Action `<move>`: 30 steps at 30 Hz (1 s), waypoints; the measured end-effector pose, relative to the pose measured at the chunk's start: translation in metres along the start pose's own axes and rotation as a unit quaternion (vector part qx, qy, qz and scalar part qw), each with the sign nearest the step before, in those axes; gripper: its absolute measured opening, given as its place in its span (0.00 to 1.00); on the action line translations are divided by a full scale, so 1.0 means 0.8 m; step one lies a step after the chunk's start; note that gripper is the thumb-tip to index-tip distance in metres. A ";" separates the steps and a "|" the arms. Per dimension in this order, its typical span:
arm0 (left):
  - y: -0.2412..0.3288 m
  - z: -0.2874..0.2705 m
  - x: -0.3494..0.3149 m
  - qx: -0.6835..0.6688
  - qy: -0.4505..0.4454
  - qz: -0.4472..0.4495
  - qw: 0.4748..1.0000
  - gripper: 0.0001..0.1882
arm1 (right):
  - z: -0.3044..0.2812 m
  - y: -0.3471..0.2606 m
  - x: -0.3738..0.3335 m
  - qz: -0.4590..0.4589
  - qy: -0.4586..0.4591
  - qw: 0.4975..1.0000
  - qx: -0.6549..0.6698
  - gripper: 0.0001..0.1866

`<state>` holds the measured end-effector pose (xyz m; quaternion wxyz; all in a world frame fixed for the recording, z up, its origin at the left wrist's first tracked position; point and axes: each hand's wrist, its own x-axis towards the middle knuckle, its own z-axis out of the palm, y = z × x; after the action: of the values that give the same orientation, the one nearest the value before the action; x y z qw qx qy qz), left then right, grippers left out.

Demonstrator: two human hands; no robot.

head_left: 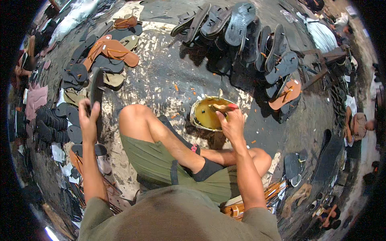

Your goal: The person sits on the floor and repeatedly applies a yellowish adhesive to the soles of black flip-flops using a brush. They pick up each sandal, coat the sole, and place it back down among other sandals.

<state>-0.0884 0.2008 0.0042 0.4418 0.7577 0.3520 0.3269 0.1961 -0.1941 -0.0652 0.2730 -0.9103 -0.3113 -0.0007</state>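
My left hand (89, 116) is closed around a dark sandal sole (96, 85), which stands on edge to the left of my bent knee. My right hand (233, 125) pinches a brush (221, 107) with a bit of red near its end. The brush's tip is over or in a round tub of yellow-brown glue (206, 118), and I cannot tell how deep it reaches. That tub sits on the floor just beyond my crossed legs, its rim crusted with dried glue. My fingers partly hide the brush.
Brown, tan and black sandals (110, 52) lie heaped at the far left. Several dark sandals (240, 25) lean in a curved row at the far right, ending in a brown one (286, 94). Black soles (52, 124) are stacked at left. Brown straps (273, 192) lie by my right hip.
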 end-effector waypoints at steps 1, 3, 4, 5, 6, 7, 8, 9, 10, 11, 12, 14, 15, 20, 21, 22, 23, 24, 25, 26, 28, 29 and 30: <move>0.014 -0.007 -0.024 -0.062 -0.069 -0.057 0.994 0.16 | -0.004 0.003 -0.006 0.010 -0.010 1.000 -0.026 0.13; 0.040 -0.006 -0.065 -0.100 -0.148 -0.080 0.981 0.15 | -0.012 0.008 -0.009 -0.018 0.059 0.998 0.010 0.11; 0.060 0.006 -0.086 -0.074 -0.160 -0.053 0.983 0.15 | -0.021 0.011 -0.011 -0.052 0.130 0.987 0.074 0.10; 0.066 0.015 -0.099 0.038 -0.139 -0.003 0.990 0.18 | -0.051 -0.003 -0.011 -0.047 0.140 0.983 0.109 0.08; 0.081 0.029 -0.114 -0.012 -0.138 -0.115 0.984 0.25 | -0.081 -0.017 -0.011 -0.044 0.149 0.977 0.146 0.07; 0.090 0.038 -0.114 0.084 -0.164 -0.079 0.980 0.31 | -0.076 0.009 -0.022 -0.027 0.139 0.970 0.198 0.08; 0.094 0.047 -0.113 0.179 -0.186 -0.040 0.965 0.38 | -0.070 0.042 -0.035 -0.011 0.130 0.960 0.250 0.09; 0.094 0.050 -0.110 0.289 -0.208 0.099 0.929 0.41 | -0.090 0.067 -0.045 -0.005 -0.004 1.000 -0.006 0.12; 0.091 0.051 -0.105 0.386 -0.220 0.237 0.864 0.45 | -0.099 0.085 -0.064 -0.030 0.013 0.997 -0.076 0.14; 0.098 0.050 -0.105 0.370 -0.202 0.285 0.861 0.50 | -0.115 0.083 -0.061 0.002 0.023 0.995 -0.099 0.14; 0.101 0.048 -0.097 0.369 -0.208 0.305 0.853 0.49 | -0.136 0.073 -0.057 0.039 0.024 0.992 -0.117 0.14; 0.075 0.052 -0.077 0.244 -0.288 0.222 0.899 0.49 | -0.164 0.040 -0.051 0.130 0.146 0.972 0.130 0.16; 0.091 0.059 -0.067 0.223 -0.270 0.240 0.905 0.49 | -0.171 0.023 -0.045 0.141 0.204 0.938 0.242 0.17; 0.127 0.124 -0.098 -0.285 -0.331 -0.141 0.889 0.39 | -0.134 -0.147 -0.049 0.100 0.167 0.847 0.494 0.14; 0.127 0.146 -0.118 -0.379 -0.333 -0.214 0.836 0.38 | -0.116 -0.177 -0.053 0.085 0.122 0.849 0.507 0.14; 0.143 0.172 -0.145 -0.518 -0.309 -0.273 0.749 0.37 | -0.087 -0.189 -0.057 0.050 0.083 0.861 0.499 0.18; 0.149 0.185 -0.160 -0.548 -0.313 -0.285 0.722 0.37 | -0.071 -0.197 -0.055 0.045 0.103 0.869 0.482 0.17; 0.153 0.189 -0.174 -0.576 -0.306 -0.298 0.697 0.37 | -0.082 -0.200 -0.046 0.058 0.087 0.879 0.465 0.16; 0.156 0.192 -0.183 -0.604 -0.303 -0.309 0.670 0.37 | -0.075 -0.192 -0.040 0.026 0.116 0.899 0.422 0.15; 0.159 0.193 -0.188 -0.598 -0.309 -0.307 0.672 0.38 | -0.066 -0.182 -0.036 -0.006 0.143 0.915 0.377 0.15; 0.165 0.193 -0.190 -0.590 -0.318 -0.294 0.681 0.38 | -0.076 -0.177 -0.025 -0.115 0.219 0.952 0.182 0.12; 0.149 0.191 -0.192 -0.617 -0.348 -0.278 0.649 0.42 | -0.080 -0.181 -0.027 -0.073 0.177 0.936 0.294 0.13; 0.158 0.197 -0.185 -0.621 -0.357 -0.268 0.644 0.43 | -0.083 -0.182 -0.029 -0.029 0.137 0.907 0.398 0.14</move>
<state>-0.0104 -0.0356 0.0280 0.9685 0.2359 0.0693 0.0405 0.1062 -0.1446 0.0596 0.6520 -0.7078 -0.2716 -0.0092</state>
